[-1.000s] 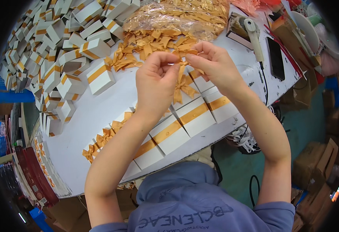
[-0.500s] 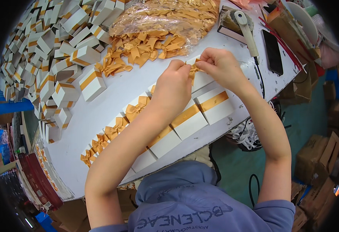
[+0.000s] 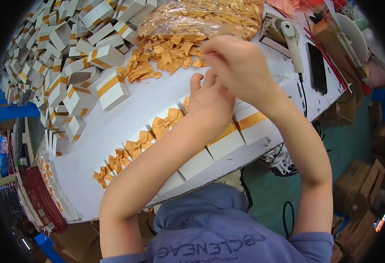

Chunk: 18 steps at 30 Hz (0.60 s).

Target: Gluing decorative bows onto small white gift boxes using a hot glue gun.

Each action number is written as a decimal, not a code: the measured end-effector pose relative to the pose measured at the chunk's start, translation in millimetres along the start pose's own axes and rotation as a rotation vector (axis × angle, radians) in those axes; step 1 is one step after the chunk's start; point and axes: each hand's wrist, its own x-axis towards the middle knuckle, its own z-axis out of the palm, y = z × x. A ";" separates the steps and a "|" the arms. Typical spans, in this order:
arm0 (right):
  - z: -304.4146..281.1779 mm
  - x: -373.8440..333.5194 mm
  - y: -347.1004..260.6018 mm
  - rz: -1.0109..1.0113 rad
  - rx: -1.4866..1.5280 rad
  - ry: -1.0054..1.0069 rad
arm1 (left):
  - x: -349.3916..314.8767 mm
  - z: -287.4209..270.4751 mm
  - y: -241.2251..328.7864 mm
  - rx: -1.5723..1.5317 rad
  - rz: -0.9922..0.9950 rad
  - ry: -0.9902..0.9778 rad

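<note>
My left hand (image 3: pixel 212 100) is over the row of white gift boxes, its visible fingers raised and apart. It holds nothing that I can see. Crossing just beyond it, my right hand (image 3: pixel 240 65) reaches toward the heap of loose gold ribbon bows (image 3: pixel 170 55). Its fingers are curled and smeared by motion, so whether they hold anything is hidden. Along the back row, gold bows (image 3: pixel 167 123) sit on white boxes. In the front row, white boxes (image 3: pixel 226 143) carry a flat gold ribbon band. My forearms cover parts of both rows.
A large pile of white boxes with gold bands (image 3: pixel 76 65) fills the far left. Behind the loose bows lies a clear plastic bag of bows (image 3: pixel 201 19). At the right are a corded tool with a pale handle (image 3: pixel 292 46) and a black phone (image 3: pixel 317 68).
My hands have left the bow they were pinching together on a box. The right hand has swung left toward the loose bows; the left hand's fingers have spread. The whole view has shifted slightly.
</note>
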 end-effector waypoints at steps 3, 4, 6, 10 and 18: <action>37.6 27.4 -2.5 0.042 -0.186 -0.395 | -6.0 0.6 -4.7 -0.048 -0.002 0.013; 49.2 35.9 -2.7 0.097 -0.241 -0.443 | -10.0 -0.9 -6.4 -0.067 0.034 0.109; 70.1 45.6 9.2 0.146 -0.293 -0.497 | -21.6 -14.0 -9.1 -0.138 0.025 0.125; 95.9 44.6 15.3 0.186 -0.471 -0.554 | -54.8 -39.8 -49.1 -0.433 -0.139 0.160; 99.4 27.1 -66.6 0.555 0.646 -0.646 | -100.5 -77.7 -102.2 -1.549 -0.897 0.532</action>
